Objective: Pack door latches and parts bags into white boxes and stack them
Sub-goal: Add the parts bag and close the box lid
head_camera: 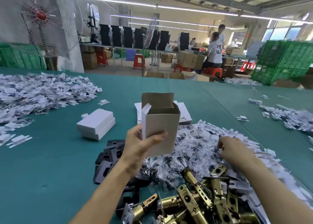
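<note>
My left hand point(141, 144) grips an upright white box point(160, 125) above the table, its top flaps open and the brown inside empty. My right hand point(232, 147) reaches into a heap of clear parts bags point(191, 147) holding dark parts, fingers curled down among them; whether it holds a bag is hidden. Brass door latches point(199, 201) lie piled at the bottom edge. Two closed white boxes point(95, 126) sit stacked to the left. Flat unfolded boxes point(183, 113) lie in a stack behind the held box.
Black plates point(108, 157) lie under my left forearm. White card inserts point(42, 91) are heaped at far left, and more of these white inserts point(288, 117) at right. The green table point(50, 173) is bare at lower left. Green crates point(284, 61) and people stand beyond.
</note>
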A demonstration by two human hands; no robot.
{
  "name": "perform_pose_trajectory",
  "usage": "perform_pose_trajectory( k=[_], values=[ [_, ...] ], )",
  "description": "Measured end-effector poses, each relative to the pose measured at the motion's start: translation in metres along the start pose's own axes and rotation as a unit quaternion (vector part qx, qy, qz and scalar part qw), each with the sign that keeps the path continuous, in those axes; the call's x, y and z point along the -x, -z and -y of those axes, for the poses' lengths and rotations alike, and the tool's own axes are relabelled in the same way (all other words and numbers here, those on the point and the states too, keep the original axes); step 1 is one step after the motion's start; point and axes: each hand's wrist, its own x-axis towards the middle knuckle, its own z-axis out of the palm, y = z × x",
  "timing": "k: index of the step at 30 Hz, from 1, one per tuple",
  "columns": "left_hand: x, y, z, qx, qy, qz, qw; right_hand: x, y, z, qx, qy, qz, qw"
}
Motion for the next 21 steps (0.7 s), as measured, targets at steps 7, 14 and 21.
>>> perform_pose_trajectory(
  k=[7,14,21],
  values=[
    [0.001,-0.003,0.005,-0.016,0.017,0.0,1.0,-0.001,0.011,0.004,0.028,0.003,-0.026,0.999],
    [0.005,-0.007,0.009,-0.075,0.034,0.053,0.995,0.031,0.072,0.024,-0.215,0.139,-0.212,0.943],
    [0.007,-0.007,0.011,-0.054,0.055,0.072,0.994,0.095,0.111,0.083,-0.454,0.416,-0.155,0.773]
  ],
)
